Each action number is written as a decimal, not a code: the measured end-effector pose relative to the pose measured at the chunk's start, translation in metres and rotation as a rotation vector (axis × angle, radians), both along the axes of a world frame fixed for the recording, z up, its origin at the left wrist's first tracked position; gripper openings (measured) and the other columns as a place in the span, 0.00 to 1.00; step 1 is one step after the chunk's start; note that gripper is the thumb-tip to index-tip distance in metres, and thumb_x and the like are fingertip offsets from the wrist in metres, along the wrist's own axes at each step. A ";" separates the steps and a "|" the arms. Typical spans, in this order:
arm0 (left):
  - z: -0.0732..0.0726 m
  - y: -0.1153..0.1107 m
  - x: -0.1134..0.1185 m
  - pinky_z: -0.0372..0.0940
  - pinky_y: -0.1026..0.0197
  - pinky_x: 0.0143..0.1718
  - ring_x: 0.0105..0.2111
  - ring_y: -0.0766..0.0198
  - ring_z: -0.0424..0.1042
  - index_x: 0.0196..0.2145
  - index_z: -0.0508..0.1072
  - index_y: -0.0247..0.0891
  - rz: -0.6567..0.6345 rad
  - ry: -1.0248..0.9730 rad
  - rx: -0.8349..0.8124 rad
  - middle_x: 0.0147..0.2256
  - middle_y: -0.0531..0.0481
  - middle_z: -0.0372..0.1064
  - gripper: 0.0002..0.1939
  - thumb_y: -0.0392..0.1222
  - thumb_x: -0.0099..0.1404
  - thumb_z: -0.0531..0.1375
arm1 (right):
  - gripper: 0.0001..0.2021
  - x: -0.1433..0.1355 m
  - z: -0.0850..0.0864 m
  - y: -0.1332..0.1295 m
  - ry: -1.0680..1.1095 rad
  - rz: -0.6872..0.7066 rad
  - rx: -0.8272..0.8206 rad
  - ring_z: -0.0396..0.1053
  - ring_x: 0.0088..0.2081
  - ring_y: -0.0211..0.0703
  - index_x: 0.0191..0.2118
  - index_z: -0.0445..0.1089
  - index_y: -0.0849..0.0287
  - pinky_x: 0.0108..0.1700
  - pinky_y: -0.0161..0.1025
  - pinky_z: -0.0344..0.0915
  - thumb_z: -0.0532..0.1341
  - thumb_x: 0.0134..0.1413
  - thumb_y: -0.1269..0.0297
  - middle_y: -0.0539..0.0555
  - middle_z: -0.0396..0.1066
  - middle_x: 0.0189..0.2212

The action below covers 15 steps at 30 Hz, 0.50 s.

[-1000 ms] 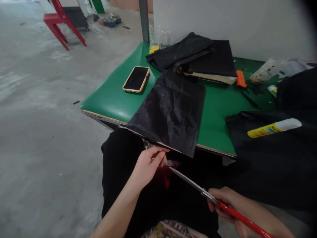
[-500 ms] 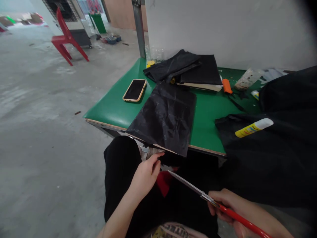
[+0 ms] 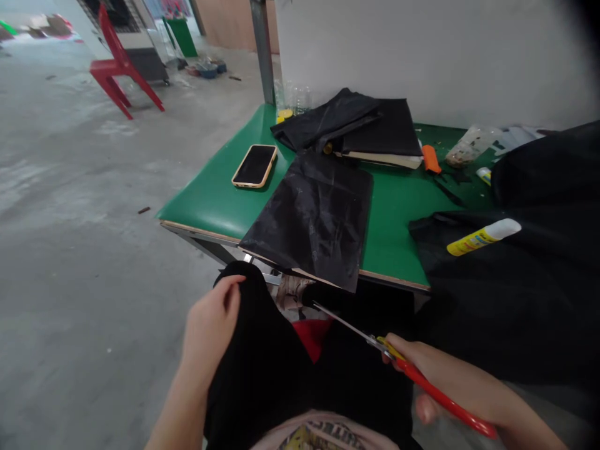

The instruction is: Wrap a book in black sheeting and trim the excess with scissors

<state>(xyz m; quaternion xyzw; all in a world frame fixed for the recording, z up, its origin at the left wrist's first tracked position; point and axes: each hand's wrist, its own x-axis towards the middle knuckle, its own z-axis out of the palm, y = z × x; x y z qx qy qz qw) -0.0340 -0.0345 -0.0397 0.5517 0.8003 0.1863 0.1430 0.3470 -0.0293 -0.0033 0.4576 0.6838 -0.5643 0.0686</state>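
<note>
Scissors (image 3: 414, 375): red handles with a bit of yellow, clasped in the right hand (image 3: 419, 357), at 4 o'clock (clock read from the lap (image 3: 272, 369), 12 straight ahead). Right-hand fingers wrapped round the handles, partly hidden, slightly blurred. Blades aimed toward 10; parted or together, can't tell.

Left hand (image 3: 210, 322) at 9 to 10, beside the left knee (image 3: 255, 287), fingers curled in; pinching anything or not, can't tell.

Handling guess: light, stiff, not fragile; handles smooth, maybe a little slick. Best held by the handles, away from blades and point.

Edges next. Near rim of the green desk (image 3: 210, 194) running from 10 to 2. Black-covered book (image 3: 312, 219), by the look of it, at 12, near corner jutting past that rim; scissor tip just short of it in view, depth gap hard to judge. Free air over the lap, between blades and left hand; more toward 9, above the floor (image 3: 94, 281).

Farther out: phone (image 3: 255, 165) at 11, more black-covered items (image 3: 382, 128) at 1, glue stick (image 3: 482, 237) at 2 on black sheeting (image 3: 492, 300), red chair (image 3: 119, 69) well apart between 10 and 11.
</note>
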 end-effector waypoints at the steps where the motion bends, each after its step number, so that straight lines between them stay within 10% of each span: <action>1: -0.001 0.000 -0.012 0.59 0.62 0.29 0.25 0.63 0.69 0.46 0.71 0.47 0.063 0.034 0.001 0.27 0.54 0.71 0.14 0.43 0.67 0.49 | 0.35 -0.005 0.003 0.007 -0.027 0.017 0.021 0.65 0.38 0.49 0.53 0.61 0.59 0.42 0.43 0.63 0.62 0.44 0.40 0.56 0.66 0.37; 9: -0.061 -0.009 -0.108 0.60 0.48 0.51 0.51 0.44 0.64 0.61 0.54 0.28 0.153 0.319 0.246 0.48 0.35 0.66 0.40 0.60 0.61 0.54 | 0.27 -0.040 -0.003 0.053 -0.055 0.140 0.076 0.63 0.32 0.42 0.41 0.63 0.60 0.35 0.36 0.61 0.65 0.43 0.43 0.52 0.66 0.33; 15: -0.106 -0.007 -0.102 0.66 0.56 0.43 0.48 0.50 0.70 0.60 0.56 0.37 -0.009 0.166 -0.364 0.49 0.38 0.67 0.36 0.62 0.61 0.54 | 0.25 -0.050 -0.008 0.073 -0.018 0.145 0.128 0.65 0.32 0.42 0.40 0.64 0.61 0.33 0.34 0.61 0.66 0.44 0.45 0.53 0.67 0.34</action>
